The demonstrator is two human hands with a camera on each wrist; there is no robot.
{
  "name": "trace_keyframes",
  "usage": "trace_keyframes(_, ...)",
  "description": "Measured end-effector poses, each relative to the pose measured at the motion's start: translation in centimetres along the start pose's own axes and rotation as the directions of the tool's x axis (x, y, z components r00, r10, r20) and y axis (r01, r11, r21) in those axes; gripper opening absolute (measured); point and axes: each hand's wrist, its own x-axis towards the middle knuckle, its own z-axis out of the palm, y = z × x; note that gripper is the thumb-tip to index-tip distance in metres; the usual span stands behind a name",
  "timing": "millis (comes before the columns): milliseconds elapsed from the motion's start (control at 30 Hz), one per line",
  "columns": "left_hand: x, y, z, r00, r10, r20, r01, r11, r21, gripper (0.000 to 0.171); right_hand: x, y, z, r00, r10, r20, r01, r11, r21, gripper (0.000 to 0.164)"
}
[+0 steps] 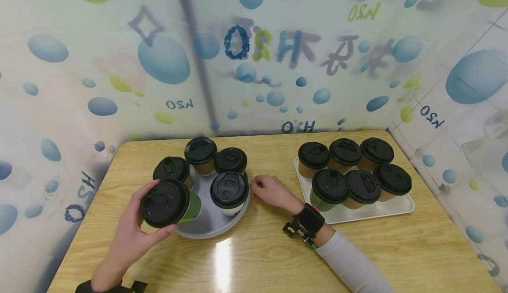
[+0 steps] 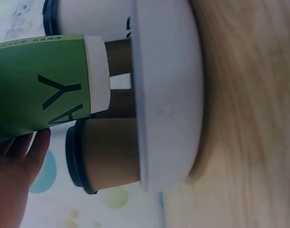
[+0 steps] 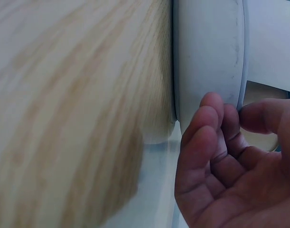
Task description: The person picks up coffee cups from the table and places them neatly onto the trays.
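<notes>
My left hand (image 1: pixel 131 231) grips a green paper cup (image 1: pixel 193 207) with a black lid, tilted over the near left of a round grey tray (image 1: pixel 210 231). In the left wrist view the cup's (image 2: pixel 40 85) white base is apart from the tray's side (image 2: pixel 171 95). Inside the tray stand a white cup (image 1: pixel 229 191) and several brown cups, all black-lidded. My right hand (image 1: pixel 275 192) is at the tray's right edge. The right wrist view has its thumb and index finger pinching the rim, other fingers (image 3: pixel 197 147) curled beside the wall.
To the right, a white rectangular tray (image 1: pixel 369 213) carries several lidded cups, among them a green one (image 1: pixel 323 202) at its near left corner. Both trays stand on a wooden table (image 1: pixel 270 257). A patterned curtain (image 1: pixel 254 86) rises behind the table.
</notes>
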Motion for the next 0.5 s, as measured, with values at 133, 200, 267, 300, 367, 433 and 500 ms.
trace_keyframes(133,-0.1,-0.1,0.9,0.998,-0.058,0.040,0.055,0.997,0.061,0.112,0.0,0.0,-0.1,1.000,-0.007,0.001,0.007,1.000,-0.007,0.030)
trace_keyframes(200,-0.1,-0.3,1.4,0.997,-0.052,0.055,0.048,0.996,0.079,0.110,-0.1,-0.1,-0.1,1.000,-0.010,0.004,0.010,1.000,-0.008,0.031)
trace_keyframes(267,0.0,-0.5,1.7,0.997,-0.046,0.063,0.040,0.995,0.094,0.108,-0.1,-0.1,-0.1,1.000,-0.010,0.007,0.010,1.000,-0.009,0.031)
trace_keyframes(300,0.0,-0.5,1.8,0.997,-0.041,0.062,0.035,0.994,0.101,0.108,-0.1,-0.1,-0.1,1.000,-0.007,0.008,0.008,1.000,-0.007,0.031)
trace_keyframes(367,0.0,-0.5,2.1,0.998,-0.042,0.057,0.035,0.992,0.121,0.106,-0.1,-0.2,-0.1,1.000,-0.009,0.008,0.009,1.000,-0.007,0.031)
trace_keyframes(433,0.0,-0.5,2.3,0.997,-0.060,0.040,0.053,0.988,0.142,0.105,-0.1,-0.1,-0.1,1.000,-0.012,0.009,0.012,1.000,-0.004,0.031)
trace_keyframes(500,0.0,-0.5,2.5,0.996,-0.080,0.024,0.076,0.984,0.163,0.106,-0.1,-0.1,-0.1,1.000,-0.014,0.009,0.014,1.000,-0.002,0.031)
